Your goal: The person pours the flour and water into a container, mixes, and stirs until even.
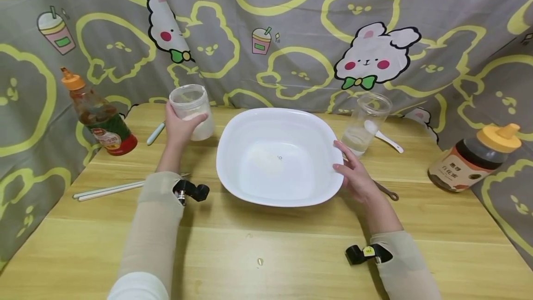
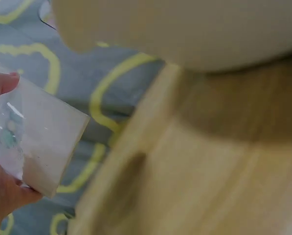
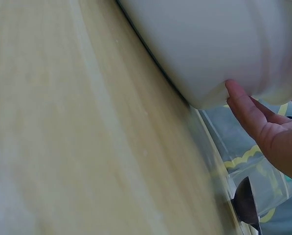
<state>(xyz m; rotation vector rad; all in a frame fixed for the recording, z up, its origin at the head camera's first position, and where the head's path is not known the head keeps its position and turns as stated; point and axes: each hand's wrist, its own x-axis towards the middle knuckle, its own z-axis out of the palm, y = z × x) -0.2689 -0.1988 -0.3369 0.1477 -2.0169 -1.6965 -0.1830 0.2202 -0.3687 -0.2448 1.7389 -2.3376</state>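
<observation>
My left hand grips a clear jar part-filled with white powder, to the left of the white basin. In the left wrist view, the jar is tilted and curtain shows between its base and the tabletop. At the basin's right side, my right hand holds the rim, its thumb and a fingertip over the edge. From the right wrist view, a finger lies against the basin's outer wall. A pale patch shows on the basin's floor.
Behind my right hand stand a clear jar and a white spoon; a dark ladle lies near. A honey bottle is right, a red sauce bottle left. Chopsticks and a pale-blue handle lie left.
</observation>
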